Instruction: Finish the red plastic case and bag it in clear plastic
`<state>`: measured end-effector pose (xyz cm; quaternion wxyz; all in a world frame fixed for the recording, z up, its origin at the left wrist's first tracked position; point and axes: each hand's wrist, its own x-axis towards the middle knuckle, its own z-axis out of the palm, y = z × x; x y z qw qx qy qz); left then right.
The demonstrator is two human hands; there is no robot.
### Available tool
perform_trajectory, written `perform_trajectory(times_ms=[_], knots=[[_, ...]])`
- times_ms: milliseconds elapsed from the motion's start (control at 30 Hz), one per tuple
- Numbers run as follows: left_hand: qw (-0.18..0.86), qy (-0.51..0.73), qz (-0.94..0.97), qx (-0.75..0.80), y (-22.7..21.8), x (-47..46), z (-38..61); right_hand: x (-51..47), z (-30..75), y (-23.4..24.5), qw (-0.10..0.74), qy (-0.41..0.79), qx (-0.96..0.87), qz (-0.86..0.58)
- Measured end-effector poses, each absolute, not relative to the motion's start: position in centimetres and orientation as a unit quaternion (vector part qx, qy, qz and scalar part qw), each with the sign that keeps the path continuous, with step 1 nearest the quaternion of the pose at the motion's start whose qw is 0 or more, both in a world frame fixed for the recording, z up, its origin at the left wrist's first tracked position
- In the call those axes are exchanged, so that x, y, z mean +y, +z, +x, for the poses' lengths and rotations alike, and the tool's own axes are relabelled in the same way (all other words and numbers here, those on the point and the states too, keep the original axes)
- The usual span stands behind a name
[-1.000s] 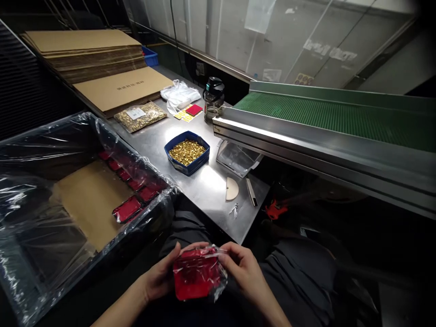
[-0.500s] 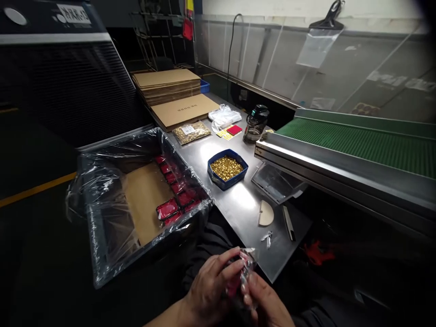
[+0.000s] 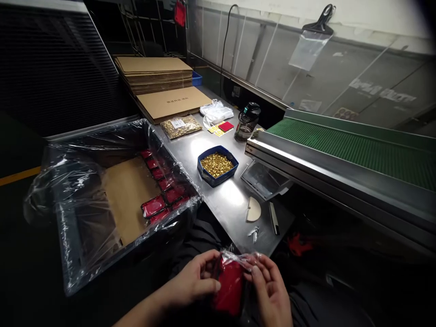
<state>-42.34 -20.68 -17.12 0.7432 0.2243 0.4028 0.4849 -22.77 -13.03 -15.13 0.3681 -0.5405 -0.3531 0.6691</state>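
A flat red packet in a clear plastic bag is held upright above my lap. My left hand grips its left edge, thumb across the front. With closed fingers, my right hand pinches the clear film at the bag's upper right corner. To the left, a grey bin lined with clear plastic holds several similar red packets beside a brown cardboard sheet. On the metal table ahead stands a blue tray of small gold-coloured pieces.
Near the table's front lie a beige half-disc, a utility knife and nail clippers. Farther back are a bag of gold pieces, cardboard stacks and a dark jug. A green conveyor borders the right.
My hands have turned the bagged red packet so its broad face shows. My right hand has moved up to the bag's top corner. The camera view has shifted slightly.
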Motion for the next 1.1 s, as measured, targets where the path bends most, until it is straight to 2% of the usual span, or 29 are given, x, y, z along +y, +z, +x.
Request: perform_trajectory(times_ms=[100,167,233,300,367,467,567,700,767,867,967,1100], knots=[[0.760,0.468,0.198,0.405,-17.4,-20.6,-43.2,-12.1,-21.0,-15.4,0.376,0.680,-0.339,-0.531],[0.776,0.450,0.184,0.402,-17.4,-20.8,-43.6,-11.7,-19.7,-15.4,0.373,0.650,-0.407,-0.523],[0.789,0.431,0.185,0.397,-17.3,-21.0,-43.8,-11.7,-19.3,-15.3,0.297,0.608,-0.566,-0.471],[0.800,0.410,0.201,0.388,-17.2,-21.2,-43.8,-12.2,-19.8,-14.8,0.173,0.575,-0.706,-0.375],[0.810,0.382,0.232,0.380,-17.1,-21.3,-44.0,-12.7,-20.9,-14.2,0.079,0.578,-0.749,-0.315],[0.806,0.344,0.284,0.389,-17.3,-21.5,-44.4,-13.2,-22.2,-13.7,0.021,0.610,-0.709,-0.352],[0.751,0.364,0.320,0.448,-17.2,-21.6,-45.0,-13.5,-22.2,-14.8,0.034,0.666,-0.622,-0.412],[0.566,0.347,0.503,0.553,-16.4,-22.0,-44.6,-14.2,-22.3,-16.9,0.089,0.792,-0.435,-0.419],[0.512,0.296,0.585,0.556,-16.1,-22.5,-43.5,-14.6,-22.8,-17.0,0.107,0.813,-0.405,-0.404],[0.472,0.273,0.596,0.589,-15.5,-23.0,-42.1,-15.0,-23.7,-16.2,0.111,0.819,-0.419,-0.376],[0.501,0.279,0.520,0.633,-14.2,-22.6,-42.3,-15.3,-24.2,-15.7,0.110,0.837,-0.412,-0.343],[0.690,0.339,0.429,0.474,-11.7,-21.7,-44.3,-16.0,-25.3,-15.8,0.113,0.886,-0.350,-0.283]])
